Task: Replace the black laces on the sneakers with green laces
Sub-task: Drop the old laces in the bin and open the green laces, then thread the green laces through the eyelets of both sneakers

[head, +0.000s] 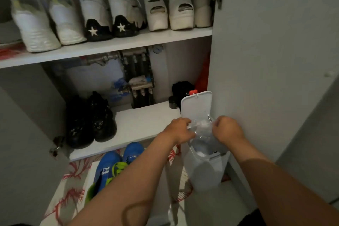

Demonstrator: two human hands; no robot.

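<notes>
While both hands work over the bin, I log the scene as follows.

Item: left hand (178, 130) and right hand (228, 129), fingers curled and pinching opposite edges of a clear plastic wrapper (200, 127). They hold it just above the open mouth of the white bin (205, 172), whose lid (197, 102) stands upright behind. The wrapper is dim and blurred, so I cannot say whether anything is inside it.

Item: blue sneakers (113, 165), on the patterned mat (73, 174) left of the bin, partly under the left forearm. The green laces (117, 169) already show on them.

Risks, as I judge them:
- The thin plastic tears or slips from one pinch and falls beside the bin.
- The raised lid drops onto the knuckles.
- A downward push tips the light bin against the cupboard door (256, 60).
- The forearm snags a loose green lace end and drags a sneaker.
</notes>
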